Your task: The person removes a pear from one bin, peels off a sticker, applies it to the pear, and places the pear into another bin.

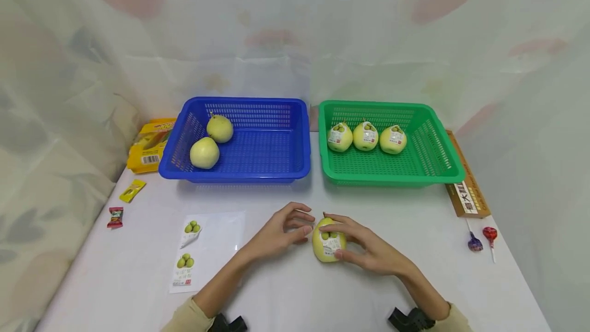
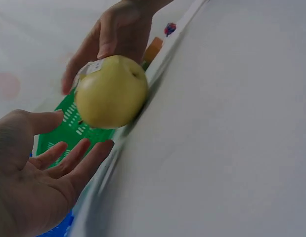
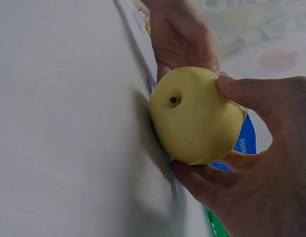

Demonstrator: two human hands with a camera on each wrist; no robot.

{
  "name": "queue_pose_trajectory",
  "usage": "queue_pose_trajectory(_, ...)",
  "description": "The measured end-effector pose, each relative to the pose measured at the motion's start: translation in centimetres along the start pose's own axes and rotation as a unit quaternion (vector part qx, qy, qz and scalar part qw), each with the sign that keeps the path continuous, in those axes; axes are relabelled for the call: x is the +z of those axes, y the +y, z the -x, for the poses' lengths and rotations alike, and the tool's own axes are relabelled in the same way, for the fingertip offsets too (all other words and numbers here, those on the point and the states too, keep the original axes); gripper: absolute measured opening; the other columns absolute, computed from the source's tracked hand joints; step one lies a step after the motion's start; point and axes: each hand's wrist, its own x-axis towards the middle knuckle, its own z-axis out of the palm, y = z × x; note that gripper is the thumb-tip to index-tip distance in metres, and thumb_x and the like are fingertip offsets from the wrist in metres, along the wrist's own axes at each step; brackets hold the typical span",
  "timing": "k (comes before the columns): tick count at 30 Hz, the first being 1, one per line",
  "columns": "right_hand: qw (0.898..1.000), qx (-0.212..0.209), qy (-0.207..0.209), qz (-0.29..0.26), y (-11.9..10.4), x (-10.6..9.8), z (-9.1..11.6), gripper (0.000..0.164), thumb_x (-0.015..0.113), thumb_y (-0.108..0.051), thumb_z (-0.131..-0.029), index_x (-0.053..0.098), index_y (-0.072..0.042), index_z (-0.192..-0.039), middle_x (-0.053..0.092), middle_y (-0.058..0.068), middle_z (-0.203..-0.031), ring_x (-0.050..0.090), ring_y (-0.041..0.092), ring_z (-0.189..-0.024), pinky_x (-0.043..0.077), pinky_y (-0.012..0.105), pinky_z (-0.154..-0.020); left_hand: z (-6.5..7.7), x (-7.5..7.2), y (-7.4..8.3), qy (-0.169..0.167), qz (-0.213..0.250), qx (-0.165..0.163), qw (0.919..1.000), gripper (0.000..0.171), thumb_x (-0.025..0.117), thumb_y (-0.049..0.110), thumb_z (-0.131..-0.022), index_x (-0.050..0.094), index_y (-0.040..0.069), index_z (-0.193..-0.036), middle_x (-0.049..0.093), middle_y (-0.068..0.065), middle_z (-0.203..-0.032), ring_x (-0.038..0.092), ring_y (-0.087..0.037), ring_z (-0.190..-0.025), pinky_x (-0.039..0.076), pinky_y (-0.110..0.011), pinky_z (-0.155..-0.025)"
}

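On or just above the tabletop, which one being unclear, a labelled pear points its stem forward, gripped by the right hand, whose fingers partly hide its label, while the left hand, fingers parted and empty, is just left of it.

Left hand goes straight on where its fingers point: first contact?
Likely the labelled pear in the right hand. In the head view the left hand's fingers point toward its stem end; depth is unclear, so they might pass slightly above it.
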Motion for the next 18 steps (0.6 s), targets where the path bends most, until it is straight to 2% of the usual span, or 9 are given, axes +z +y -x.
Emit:
queue_pose_trajectory(4, 0.999, -0.006, -0.001, 0.042, -0.2, 0.1, -0.3, 0.047, 0.073, -0.027, -0.105, 0.062, -0.037, -0.150, 0.042, 0.011, -0.174, 0.039, 0.032, -0.163, 0.043, 0.041, -0.131, -0.6, -0.8, 0.9, 0.027, 0.001, 0.015, 0.9995, 0.053, 0.066, 0.013, -0.109, 0.045, -0.006, -0.153, 0.061, -0.031, -0.148, 0.066, -0.049, -0.133, 0.069, -0.039, -0.098)
queue_pose_trajectory(9, 0.997, -0.024, 0.013, 0.076, -0.2, 0.3, -0.5, 0.052, 0.084, -0.033, -0.097, 0.065, -0.036, -0.145, 0.051, 0.007, -0.165, 0.047, 0.034, -0.156, 0.049, 0.045, -0.127, -2.1, -0.7, 1.9, 0.034, -0.011, 0.043, 0.9984, 0.054, 0.063, 0.014, -0.111, 0.044, -0.005, -0.157, 0.060, -0.031, -0.150, 0.066, -0.051, -0.132, 0.069, -0.041, -0.097)
queue_pose_trajectory(11, 0.998, -0.026, 0.011, 0.061, -0.5, -0.2, -0.6, 0.051, 0.085, -0.032, -0.096, 0.066, -0.034, -0.144, 0.052, 0.007, -0.162, 0.050, 0.032, -0.153, 0.053, 0.042, -0.121, -2.8, -0.4, 2.3, 0.034, -0.015, 0.053, 0.9979, 0.054, 0.061, 0.014, -0.111, 0.043, -0.003, -0.160, 0.057, -0.032, -0.153, 0.066, -0.051, -0.133, 0.069, -0.043, -0.098)
queue_pose_trajectory(14, 1.000, -0.019, -0.001, 0.013, -1.8, -2.3, -0.9, 0.052, 0.085, -0.025, -0.096, 0.066, -0.029, -0.144, 0.048, 0.011, -0.164, 0.049, 0.018, -0.151, 0.058, 0.039, -0.112, -3.7, 0.0, 2.8, 0.040, -0.021, 0.064, 0.9969, 0.057, 0.060, 0.015, -0.112, 0.041, 0.004, -0.164, 0.052, -0.031, -0.160, 0.065, -0.050, -0.135, 0.069, -0.042, -0.098)
queue_pose_trajectory(18, 0.999, -0.039, 0.003, -0.013, -4.1, -7.3, -2.2, 0.054, 0.082, -0.008, -0.096, 0.064, -0.017, -0.147, 0.042, 0.019, -0.167, 0.041, -0.001, -0.149, 0.061, 0.038, -0.108, -4.4, 0.4, 3.1, 0.050, -0.022, 0.067, 0.9963, 0.061, 0.061, 0.019, -0.112, 0.038, 0.013, -0.168, 0.041, -0.022, -0.171, 0.063, -0.048, -0.139, 0.069, -0.038, -0.097)
